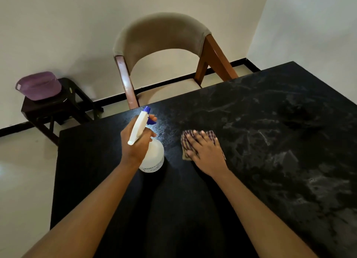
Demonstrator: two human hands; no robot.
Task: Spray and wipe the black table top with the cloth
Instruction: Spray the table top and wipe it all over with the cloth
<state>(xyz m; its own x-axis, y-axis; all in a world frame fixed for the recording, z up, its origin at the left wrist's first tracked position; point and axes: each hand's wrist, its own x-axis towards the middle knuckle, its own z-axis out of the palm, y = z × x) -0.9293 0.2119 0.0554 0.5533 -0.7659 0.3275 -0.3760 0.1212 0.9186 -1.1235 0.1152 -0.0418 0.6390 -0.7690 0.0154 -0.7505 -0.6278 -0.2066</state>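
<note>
Cloth [212, 135] lies under my flat right hand [207, 151] for wiping; my left hand [135, 146], near it, grips the spray bottle [155, 158], nozzle ahead over the black table top [270, 122].

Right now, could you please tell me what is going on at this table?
A person is cleaning the black table top. The left hand grips a white spray bottle, with its blue nozzle aimed toward the far edge, where fine droplets speckle the surface. The right hand lies flat on a checked cloth, pressing it to the table. Pale smears cover the right side. A chair stands at the far edge.
</note>
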